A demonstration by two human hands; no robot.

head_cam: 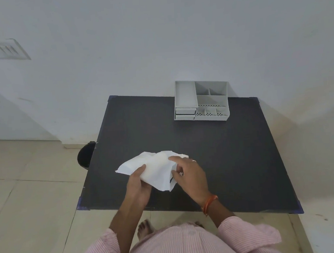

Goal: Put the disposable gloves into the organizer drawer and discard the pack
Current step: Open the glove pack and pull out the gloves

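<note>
A white crumpled pack of disposable gloves point(155, 170) is held over the near middle of the black table point(224, 162). My left hand point(137, 184) grips its lower left side. My right hand point(189, 176) pinches the pack's right end, where a dark line shows at the opening. I cannot tell whether gloves are out of the pack. The grey organizer point(201, 102) stands at the table's far edge, with two small drawers point(185, 113) on its left front, both pushed in.
A dark round bin point(86, 156) stands on the tiled floor beside the table's left edge. A white wall rises right behind the organizer. My bare foot point(144, 227) shows under the table's near edge.
</note>
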